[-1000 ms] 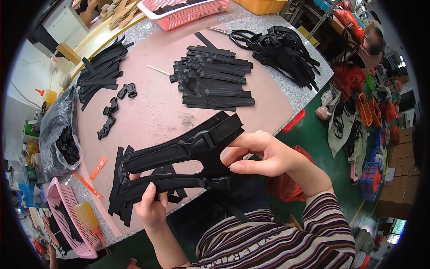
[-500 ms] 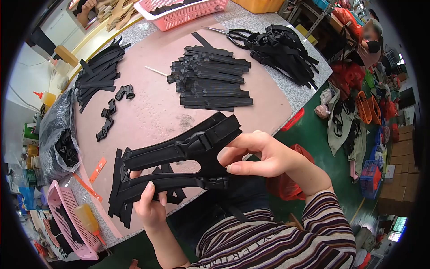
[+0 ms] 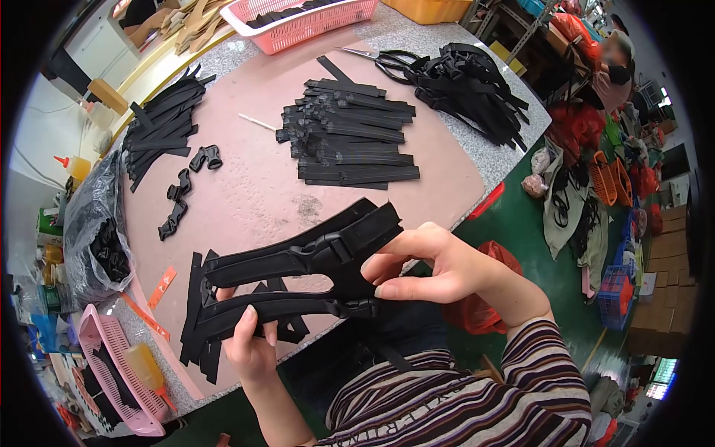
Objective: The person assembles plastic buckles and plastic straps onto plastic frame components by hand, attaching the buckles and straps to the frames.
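A black fabric strap piece with two long arms and plastic buckles (image 3: 350, 276) is held up over the near edge of the table. My left hand (image 3: 252, 346) pinches its lower arm at the left end, thumb on top and fingers underneath. At the right end, my right hand (image 3: 432, 264) grips the piece between thumb and fingers; some fingertips are hidden behind the fabric. One side-release buckle (image 3: 333, 247) sits on the upper arm, another (image 3: 357, 308) on the lower one. Loose black straps (image 3: 195, 320) lie behind and beside my left hand.
On the pink mat (image 3: 246, 179) lie a pile of black strips (image 3: 357, 138), more strips (image 3: 164, 115) and several loose buckles (image 3: 179, 186). Scissors (image 3: 387, 59) rest by tangled straps (image 3: 477, 89). Pink baskets (image 3: 305, 30) and a plastic bag (image 3: 97, 216) stand around the edges.
The strap piece has tilted and dropped slightly, its upper arm now lower in view. Both hands keep their hold on it.
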`<state>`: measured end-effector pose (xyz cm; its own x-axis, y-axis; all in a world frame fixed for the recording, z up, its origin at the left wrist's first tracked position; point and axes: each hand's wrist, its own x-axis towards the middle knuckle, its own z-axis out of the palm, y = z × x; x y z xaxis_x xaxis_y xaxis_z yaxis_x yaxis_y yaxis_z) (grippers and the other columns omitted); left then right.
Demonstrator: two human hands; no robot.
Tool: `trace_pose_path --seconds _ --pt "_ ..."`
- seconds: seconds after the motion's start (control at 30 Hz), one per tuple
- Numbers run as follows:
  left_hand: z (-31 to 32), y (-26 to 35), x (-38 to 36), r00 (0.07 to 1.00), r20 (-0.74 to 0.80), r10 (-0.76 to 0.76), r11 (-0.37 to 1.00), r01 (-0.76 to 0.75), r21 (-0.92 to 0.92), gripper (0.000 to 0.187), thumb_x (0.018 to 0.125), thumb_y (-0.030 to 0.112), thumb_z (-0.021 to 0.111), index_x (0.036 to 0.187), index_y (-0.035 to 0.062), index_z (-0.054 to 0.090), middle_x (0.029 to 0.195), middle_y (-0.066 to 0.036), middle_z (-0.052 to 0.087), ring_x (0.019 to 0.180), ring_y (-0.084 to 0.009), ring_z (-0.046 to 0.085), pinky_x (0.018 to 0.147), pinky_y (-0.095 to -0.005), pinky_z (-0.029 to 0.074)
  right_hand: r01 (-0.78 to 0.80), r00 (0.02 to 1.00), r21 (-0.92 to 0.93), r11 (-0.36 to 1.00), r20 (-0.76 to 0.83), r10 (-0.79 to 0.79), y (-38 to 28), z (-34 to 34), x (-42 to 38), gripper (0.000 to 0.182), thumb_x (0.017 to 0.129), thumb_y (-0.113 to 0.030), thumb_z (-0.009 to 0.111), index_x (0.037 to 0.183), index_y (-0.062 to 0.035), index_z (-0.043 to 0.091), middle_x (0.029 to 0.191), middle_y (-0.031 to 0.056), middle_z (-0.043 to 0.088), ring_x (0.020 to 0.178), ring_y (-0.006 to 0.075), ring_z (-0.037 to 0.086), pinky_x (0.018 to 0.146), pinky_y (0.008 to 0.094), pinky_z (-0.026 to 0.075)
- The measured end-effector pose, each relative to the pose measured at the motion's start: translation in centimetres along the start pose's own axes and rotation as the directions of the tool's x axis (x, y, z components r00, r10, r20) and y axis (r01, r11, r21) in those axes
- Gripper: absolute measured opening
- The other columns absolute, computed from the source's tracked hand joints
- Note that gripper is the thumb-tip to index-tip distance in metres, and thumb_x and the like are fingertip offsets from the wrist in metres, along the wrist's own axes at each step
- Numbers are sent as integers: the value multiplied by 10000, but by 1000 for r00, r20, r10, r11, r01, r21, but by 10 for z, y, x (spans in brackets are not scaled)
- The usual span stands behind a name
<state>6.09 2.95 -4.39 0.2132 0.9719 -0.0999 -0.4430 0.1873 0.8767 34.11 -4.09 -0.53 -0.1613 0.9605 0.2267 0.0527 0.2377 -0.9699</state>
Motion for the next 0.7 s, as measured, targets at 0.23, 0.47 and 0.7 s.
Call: trace_pose_path --seconds 0.23,0.47,0.7 --pt "-7 0 2 995 101 1 998 -7 58 609 902 56 545 1481 -30 379 835 -127 642 494 -107 463 493 -227 367 -84 996 -15 996 10 84 -8 -6 7 210 912 -121 736 1073 2 682 939 111 747 836 159 718 722 286 561" --pt "-15 -4 -3 987 158 -34 998 25 63 739 877 49 555 1539 -39 238 845 -185 671 479 -111 490 465 -208 383 -391 903 290 874 -65 426 -1 -9 10 281 1007 -294 638 1049 -17 666 863 32 701 765 105 670 663 269 529" --pt "-8 16 -16 971 232 -65 985 25 172 752 912 121 623 1536 -30 233 902 -219 704 481 -100 490 480 -204 396 34 673 485 874 -657 338 -1 -95 59 305 1023 -360 587 1090 -62 573 1001 68 685 881 140 670 799 302 562"
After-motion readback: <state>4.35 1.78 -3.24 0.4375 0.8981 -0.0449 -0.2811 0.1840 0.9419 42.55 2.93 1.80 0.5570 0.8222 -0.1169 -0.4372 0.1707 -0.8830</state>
